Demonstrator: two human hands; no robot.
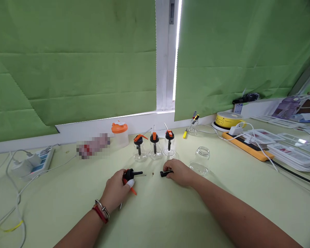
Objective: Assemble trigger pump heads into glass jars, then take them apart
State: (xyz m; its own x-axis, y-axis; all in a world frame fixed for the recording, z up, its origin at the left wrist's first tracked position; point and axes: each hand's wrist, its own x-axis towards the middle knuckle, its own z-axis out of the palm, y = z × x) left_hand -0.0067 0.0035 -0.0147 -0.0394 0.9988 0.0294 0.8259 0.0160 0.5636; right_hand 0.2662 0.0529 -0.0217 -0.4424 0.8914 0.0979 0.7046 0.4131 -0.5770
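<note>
Gripping black lid (pixel 129 174), left hand (pixel 116 189) curled round it; right hand (pixel 180 172) pinches black tube (pixel 163 174), parts separate, gap between hands. Three jars (pixel 155 155) beyond hands look done, lids (pixel 154 138) on; bare jar (pixel 202 159) right of both hands is lidless, looks unfinished. Held lid: orange lever (pixel 133 191), slim stem (pixel 137 173) pointing at tube

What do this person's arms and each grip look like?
No sleeve shows on the right forearm or left forearm; the latter wears a silvery bracelet and dark red band. The left grip has something white on its thumb; the right grip is ungloved.
</note>
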